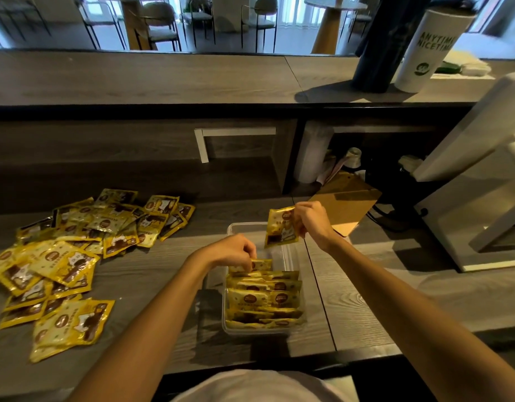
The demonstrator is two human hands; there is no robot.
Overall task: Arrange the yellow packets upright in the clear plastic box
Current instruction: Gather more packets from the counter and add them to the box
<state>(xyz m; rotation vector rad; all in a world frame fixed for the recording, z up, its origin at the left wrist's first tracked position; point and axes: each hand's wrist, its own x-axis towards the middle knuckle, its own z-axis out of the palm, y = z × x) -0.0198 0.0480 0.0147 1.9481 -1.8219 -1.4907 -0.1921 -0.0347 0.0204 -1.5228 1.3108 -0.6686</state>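
Clear plastic box (pixel 244 226): long axis runs away from the person. Its near part holds a row of yellow packets (pixel 265 300) standing on edge, broad faces toward the person, top edges lying across the box. At the far end of that row, the left hand (pixel 236 253) pinches the top edge of one upright packet (pixel 262 264). Above the box's far end, the right hand (pixel 309 220) grips a raised packet (pixel 280 227) by its side, long axis near vertical, slightly tilted. Loose packets (pixel 76 256) lie flat in a heap left of the box.
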